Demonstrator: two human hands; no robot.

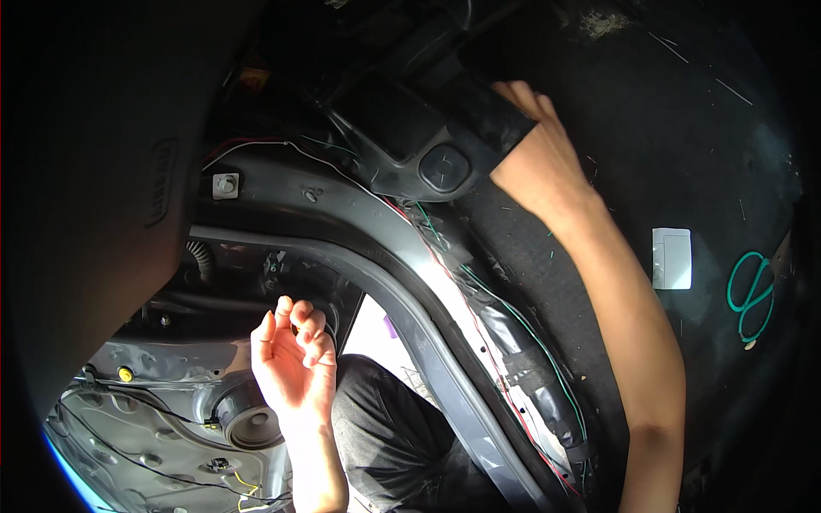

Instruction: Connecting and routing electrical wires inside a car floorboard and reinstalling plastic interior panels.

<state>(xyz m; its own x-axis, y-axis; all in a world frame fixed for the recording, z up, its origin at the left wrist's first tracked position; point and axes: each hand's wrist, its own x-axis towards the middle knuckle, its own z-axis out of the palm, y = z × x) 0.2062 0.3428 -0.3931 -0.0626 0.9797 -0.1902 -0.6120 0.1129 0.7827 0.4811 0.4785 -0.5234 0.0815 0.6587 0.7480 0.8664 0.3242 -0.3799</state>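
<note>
My left hand point(295, 363) is held palm up over the open car door, its fingers loosely curled and apart, with nothing visible in it. Beyond it, a round door speaker point(252, 425) sits in the bare door. My right hand point(543, 167) reaches into the footwell at the edge of a black plastic trim panel point(402, 120) with a round knob-like part. The panel covers part of that hand; the thumb and fingertips are hidden, so its grip cannot be made out. Thin red and green wires point(487, 295) run along the door sill beside a taped wiring bundle point(530, 376).
Green-handled scissors point(751, 295) and a small white packet point(672, 258) lie on the dark carpet point(616, 111) at right. A dark trim piece point(103, 171) fills the left side. My knee point(389, 427) is between door and sill. Cables point(128, 462) hang across the door.
</note>
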